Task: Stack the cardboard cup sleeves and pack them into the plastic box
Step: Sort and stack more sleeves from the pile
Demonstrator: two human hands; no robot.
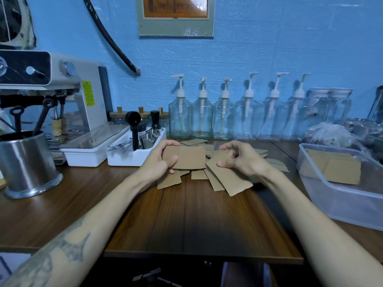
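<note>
Left hand (160,160) grips a flat cardboard sleeve (186,157), possibly a small stack, by its left end, thumb on the near face, fingers curled over the top edge; the sleeve is held just above the table. Right hand (238,157) hovers over the loose pile, fingers curled and thumb near the fingertips; whether it pinches the sleeve beneath it cannot be told. The loose sleeves (219,179) lie scattered on the wooden table (186,220) directly under and beyond both hands, overlapping at odd angles, some fanned toward the near edge. Plastic box (339,195) sits well to the right on the table, lidless, with some packed sleeves (339,168) already lying flat inside. Judgement: task partly done; one batch boxed, many sleeves left to gather, square up and pack. Behind the pile, a row of pump bottles (202,119) against the blue wall; a white tool tray (124,156) and espresso machine (62,96) to the left.
</note>
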